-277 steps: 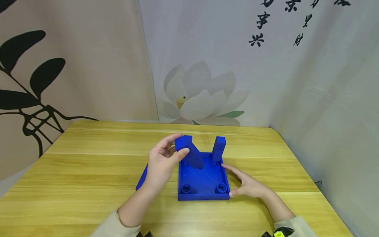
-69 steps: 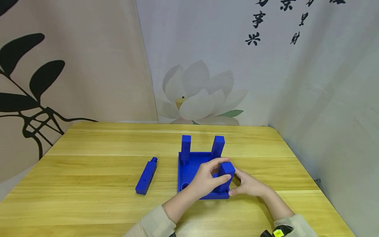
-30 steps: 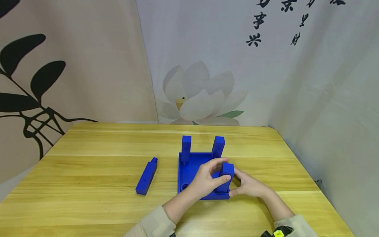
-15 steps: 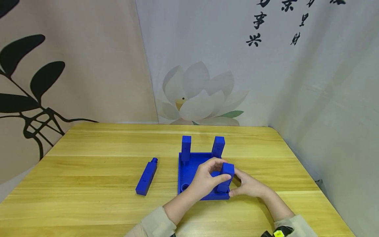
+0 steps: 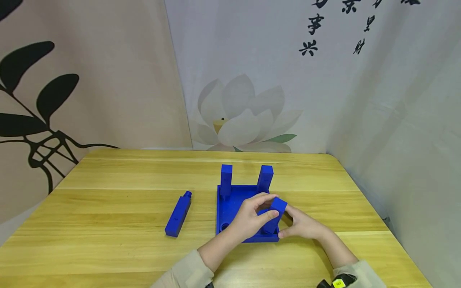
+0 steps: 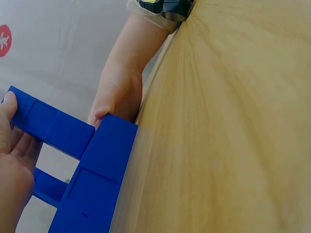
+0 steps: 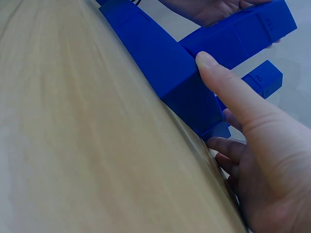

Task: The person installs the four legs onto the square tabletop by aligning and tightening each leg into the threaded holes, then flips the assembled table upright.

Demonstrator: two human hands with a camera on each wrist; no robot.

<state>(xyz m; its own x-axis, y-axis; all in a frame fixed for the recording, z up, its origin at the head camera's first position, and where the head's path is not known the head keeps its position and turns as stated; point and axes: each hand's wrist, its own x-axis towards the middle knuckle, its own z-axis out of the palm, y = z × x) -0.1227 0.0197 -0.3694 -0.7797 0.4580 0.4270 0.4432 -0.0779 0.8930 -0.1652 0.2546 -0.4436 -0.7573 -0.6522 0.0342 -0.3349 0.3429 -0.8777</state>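
Observation:
A shallow square blue base (image 5: 234, 208) with raised rims lies on the table. My left hand (image 5: 248, 218) grips a square blue leg (image 5: 275, 216) between thumb and fingers over the near right corner; it leans slightly rightward, its lower end hidden inside the rim. In the left wrist view the leg (image 6: 53, 124) rises from the base (image 6: 97, 184). My right hand (image 5: 304, 226) holds the base's right side, its thumb at the near corner; the right wrist view shows that thumb (image 7: 228, 85) against the base's corner. Two more legs, left (image 5: 226, 180) and right (image 5: 265, 179), stand in the far corners.
Another blue leg (image 5: 178, 214) with a round threaded-looking end lies on the wooden table (image 5: 119, 224) left of the base. A ring socket (image 5: 225, 227) shows partly at the base's near left corner. A printed curtain (image 5: 248, 80) hangs behind the table.
Since the oldest frame, a leg has come to stand in the far left corner, and my left hand has moved to one at the near right. That leg's top has just turned and tipped slightly.

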